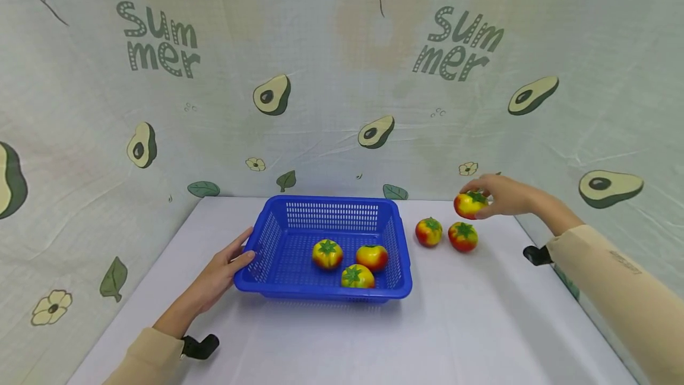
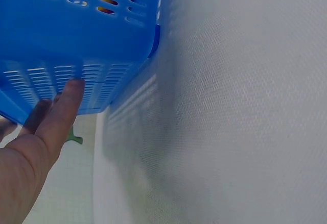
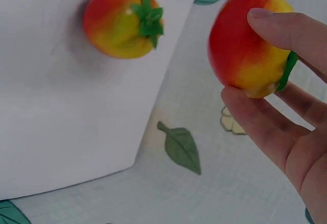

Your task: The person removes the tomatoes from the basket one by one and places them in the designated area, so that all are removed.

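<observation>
My left hand (image 1: 218, 275) holds the left rim of a blue slotted plastic basket (image 1: 320, 291), thumb at the rim; in the left wrist view its fingers lie along the outer wall. Inside are three red-and-yellow tomatoes with green tops: one left (image 1: 327, 254), one right (image 1: 372, 258), one in front (image 1: 357, 277). Above the table's far right, my right hand (image 1: 499, 195) grips another tomato (image 3: 250, 43) between thumb and fingertips. Two more tomatoes, one nearer the basket (image 1: 428, 232) and one farther right (image 1: 462, 236), sit on the table below that hand.
A white table (image 1: 449, 319) carries the basket. Behind it and at both sides hangs a pale cloth (image 1: 320, 153) printed with avocados, leaves and lettering. The table's far right corner shows in the right wrist view.
</observation>
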Demonstrator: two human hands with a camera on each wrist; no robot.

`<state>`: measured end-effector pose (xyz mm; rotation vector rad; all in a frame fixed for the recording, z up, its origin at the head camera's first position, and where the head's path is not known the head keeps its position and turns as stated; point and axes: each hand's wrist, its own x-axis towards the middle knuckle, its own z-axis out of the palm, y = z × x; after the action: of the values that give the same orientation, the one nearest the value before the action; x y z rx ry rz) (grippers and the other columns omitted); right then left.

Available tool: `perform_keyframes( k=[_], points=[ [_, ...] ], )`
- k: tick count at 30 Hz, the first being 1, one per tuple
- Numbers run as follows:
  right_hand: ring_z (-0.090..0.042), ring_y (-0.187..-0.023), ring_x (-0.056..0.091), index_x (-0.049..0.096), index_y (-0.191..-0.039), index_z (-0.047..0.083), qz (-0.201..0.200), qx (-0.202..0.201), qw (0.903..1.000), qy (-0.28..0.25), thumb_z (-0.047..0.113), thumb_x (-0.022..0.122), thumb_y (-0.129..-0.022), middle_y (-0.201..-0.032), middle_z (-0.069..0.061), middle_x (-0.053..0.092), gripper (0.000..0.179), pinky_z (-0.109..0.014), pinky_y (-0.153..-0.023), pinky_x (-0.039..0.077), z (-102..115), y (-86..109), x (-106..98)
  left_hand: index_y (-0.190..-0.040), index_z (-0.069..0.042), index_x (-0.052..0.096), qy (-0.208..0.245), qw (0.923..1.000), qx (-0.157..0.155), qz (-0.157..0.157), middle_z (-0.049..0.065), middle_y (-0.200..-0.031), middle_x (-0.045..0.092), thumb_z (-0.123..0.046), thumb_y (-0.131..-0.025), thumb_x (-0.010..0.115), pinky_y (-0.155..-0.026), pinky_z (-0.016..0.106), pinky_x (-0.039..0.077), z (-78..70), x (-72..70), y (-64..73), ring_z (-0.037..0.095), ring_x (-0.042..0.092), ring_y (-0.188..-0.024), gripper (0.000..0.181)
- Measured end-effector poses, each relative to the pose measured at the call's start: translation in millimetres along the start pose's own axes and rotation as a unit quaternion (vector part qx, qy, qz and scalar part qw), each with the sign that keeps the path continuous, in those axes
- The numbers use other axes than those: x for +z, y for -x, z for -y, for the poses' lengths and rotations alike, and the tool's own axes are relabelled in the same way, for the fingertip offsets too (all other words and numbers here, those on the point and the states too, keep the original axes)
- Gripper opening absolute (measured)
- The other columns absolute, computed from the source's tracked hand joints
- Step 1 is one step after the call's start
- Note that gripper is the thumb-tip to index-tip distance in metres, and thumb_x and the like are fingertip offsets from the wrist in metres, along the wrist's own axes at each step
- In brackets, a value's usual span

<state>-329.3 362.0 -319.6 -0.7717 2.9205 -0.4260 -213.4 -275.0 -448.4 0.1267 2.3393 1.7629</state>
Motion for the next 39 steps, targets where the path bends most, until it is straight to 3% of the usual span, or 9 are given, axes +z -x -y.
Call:
perform_keyframes(
  k=[11, 22, 39],
  points=[
    [-0.043, -0.109, 0.063, 0.068, -0.135, 0.002, 0.014, 0.057, 0.9983, -0.005, 0.018, 0.09, -0.086, -0.13, -0.025, 0.064, 0.057, -0.06, -0.09, 0.06, -50, 29.8, 17, -0.173, -0.029, 0.012, 0.011, 0.9999, 0.003, 0.006, 0.028, -0.17, 0.022, -0.041, -0.112, 0.054, -0.115, 0.056, 0.047, 1.6, -0.6, -1.1, 0.051, 0.04, -0.149, 0.075],
    [-0.044, -0.11, 0.06, 0.067, -0.134, 0.001, 0.043, 0.096, 0.9943, -0.016, 0.018, 0.091, -0.083, -0.129, -0.03, 0.062, 0.059, -0.063, -0.092, 0.058, -82, 37.5, 40, -0.173, -0.029, 0.011, 0.013, 0.9999, -0.001, 0.006, 0.028, -0.171, 0.022, -0.041, -0.112, 0.054, -0.116, 0.056, 0.045, 1.7, -0.7, -0.8, 0.05, 0.039, -0.149, 0.075],
    [-0.042, -0.107, 0.059, 0.067, -0.132, -0.001, 0.05, 0.113, 0.9916, -0.038, 0.011, 0.088, -0.082, -0.125, -0.03, 0.063, 0.056, -0.069, -0.097, 0.054, -96, 42.2, 64, -0.173, -0.028, 0.01, 0.007, 1.0, 0.004, 0.006, 0.029, -0.171, 0.02, -0.041, -0.112, 0.053, -0.117, 0.057, 0.044, -0.6, 0.1, -0.1, 0.052, 0.038, -0.15, 0.075]
  ],
)
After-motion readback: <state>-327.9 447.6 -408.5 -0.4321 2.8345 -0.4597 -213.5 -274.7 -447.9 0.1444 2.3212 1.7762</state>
